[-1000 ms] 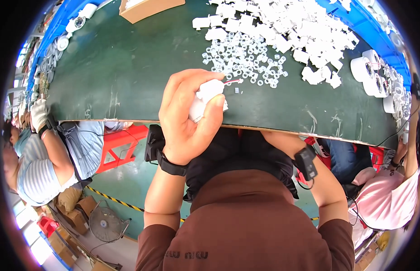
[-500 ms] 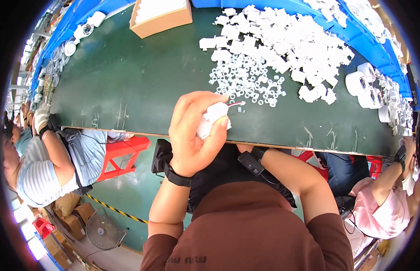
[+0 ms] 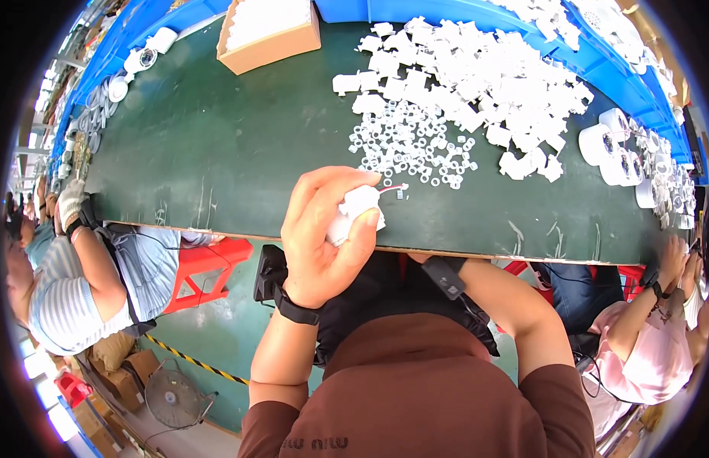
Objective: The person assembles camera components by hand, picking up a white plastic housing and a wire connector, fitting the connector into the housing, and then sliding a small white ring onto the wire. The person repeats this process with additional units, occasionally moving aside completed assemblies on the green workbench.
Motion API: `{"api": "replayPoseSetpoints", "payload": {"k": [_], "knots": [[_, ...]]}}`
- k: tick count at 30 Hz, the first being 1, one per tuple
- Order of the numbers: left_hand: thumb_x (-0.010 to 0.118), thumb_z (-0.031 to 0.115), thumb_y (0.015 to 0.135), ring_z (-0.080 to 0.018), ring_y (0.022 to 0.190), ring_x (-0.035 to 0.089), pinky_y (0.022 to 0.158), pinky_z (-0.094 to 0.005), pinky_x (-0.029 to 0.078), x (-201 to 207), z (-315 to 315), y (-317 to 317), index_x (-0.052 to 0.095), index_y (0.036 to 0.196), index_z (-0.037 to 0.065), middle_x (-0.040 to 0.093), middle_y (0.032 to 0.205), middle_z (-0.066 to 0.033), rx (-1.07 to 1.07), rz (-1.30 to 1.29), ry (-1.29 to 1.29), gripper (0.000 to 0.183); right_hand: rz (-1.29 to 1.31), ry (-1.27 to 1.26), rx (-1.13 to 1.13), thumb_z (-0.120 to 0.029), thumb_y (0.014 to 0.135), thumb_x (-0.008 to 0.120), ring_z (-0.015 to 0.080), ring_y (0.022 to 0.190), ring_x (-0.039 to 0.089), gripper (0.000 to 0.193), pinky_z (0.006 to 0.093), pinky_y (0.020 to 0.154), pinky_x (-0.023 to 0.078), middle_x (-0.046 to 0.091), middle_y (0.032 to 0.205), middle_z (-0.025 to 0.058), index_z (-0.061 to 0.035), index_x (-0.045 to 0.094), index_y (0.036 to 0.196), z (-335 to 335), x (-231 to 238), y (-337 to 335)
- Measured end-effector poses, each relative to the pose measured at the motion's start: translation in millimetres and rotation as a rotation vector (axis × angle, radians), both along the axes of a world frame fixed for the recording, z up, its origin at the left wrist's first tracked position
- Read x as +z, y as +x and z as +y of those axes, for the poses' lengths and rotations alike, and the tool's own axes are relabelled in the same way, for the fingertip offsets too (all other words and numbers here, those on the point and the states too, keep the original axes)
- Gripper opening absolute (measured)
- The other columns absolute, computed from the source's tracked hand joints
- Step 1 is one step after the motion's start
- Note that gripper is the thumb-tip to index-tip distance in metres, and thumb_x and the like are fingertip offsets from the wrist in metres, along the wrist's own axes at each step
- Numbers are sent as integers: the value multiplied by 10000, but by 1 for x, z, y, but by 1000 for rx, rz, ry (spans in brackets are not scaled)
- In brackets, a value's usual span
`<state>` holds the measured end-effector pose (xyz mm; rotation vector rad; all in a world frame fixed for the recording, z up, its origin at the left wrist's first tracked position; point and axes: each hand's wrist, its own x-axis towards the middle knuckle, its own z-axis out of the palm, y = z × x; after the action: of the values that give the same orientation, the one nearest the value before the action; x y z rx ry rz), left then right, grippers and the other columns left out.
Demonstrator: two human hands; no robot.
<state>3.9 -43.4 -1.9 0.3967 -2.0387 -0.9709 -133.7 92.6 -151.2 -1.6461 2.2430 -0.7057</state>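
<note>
My left hand (image 3: 324, 233) is raised just over the table's near edge, its fingers and thumb closed round a white plastic housing (image 3: 360, 200). A short thin wire (image 3: 390, 188) with a small white connector sticks out from the housing's right side. My right forearm (image 3: 515, 305) reaches below the table edge, and the fingers of that hand are hidden there. Small clear rings (image 3: 412, 145) are scattered on the green table (image 3: 217, 145) just beyond my left hand. Behind them spreads a heap of white plastic parts (image 3: 476, 76).
At the back stands a cardboard box (image 3: 270, 47) of white pieces. Blue bins (image 3: 423, 11) line the far side. Round white units (image 3: 615, 149) sit on the right. People work on both sides, one in a striped top (image 3: 72, 305) and one in pink (image 3: 644, 359).
My left hand has lowered slightly toward me, still holding the white housing. My right wrist has shifted a little right, the hand now further hidden below the table edge.
</note>
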Motion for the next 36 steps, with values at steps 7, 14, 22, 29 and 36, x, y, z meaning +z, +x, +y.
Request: {"api": "replayPoseSetpoints", "payload": {"k": [7, 14, 22, 29, 36], "knots": [[725, 40, 811, -257, 928, 635, 793, -346, 521, 11, 1, -2, 718, 1132, 33, 653, 1090, -125, -69, -104, 16, 321, -1083, 372, 17, -119, 1006, 624, 148, 877, 673, 156, 310, 762, 549, 688, 943, 65, -5, 709, 1069, 60, 43, -2], [755, 83, 785, -289, 926, 638, 785, -373, 524, 19, 20, -12, 686, 1086, 48, 636, 1097, -121, -125, -218, -55, 311, -1045, -7, 206, 64, 917, 696, 183, 967, 684, 136, 287, 814, 569, 667, 1083, 119, 19, 732, 1040, 81, 187, -21], [798, 59, 740, -312, 923, 607, 775, -397, 505, 28, 32, -25, 670, 1023, 60, 631, 1081, -114, -80, -338, -233, 311, -1120, -394, -117, 145, 950, 585, 207, 982, 686, 246, 327, 877, 583, 611, 1073, 117, 20, 680, 1139, 49, 194, -35], [774, 30, 703, -307, 916, 594, 772, -396, 495, 27, 30, -24, 679, 1030, 71, 639, 1076, -94, -96, -349, -198, 343, -1018, -246, -45, 112, 959, 608, 151, 1014, 621, 201, 275, 896, 550, 572, 1157, 87, 14, 724, 1091, 32, 184, -34], [786, 30, 683, -288, 901, 603, 756, -383, 486, 15, 25, -21, 645, 1032, 71, 643, 1077, -83, -130, -225, -201, 378, -1329, -197, -119, 95, 966, 615, 165, 1053, 638, 185, 318, 917, 550, 613, 1119, 88, 26, 690, 1120, 24, 190, -32]]}}
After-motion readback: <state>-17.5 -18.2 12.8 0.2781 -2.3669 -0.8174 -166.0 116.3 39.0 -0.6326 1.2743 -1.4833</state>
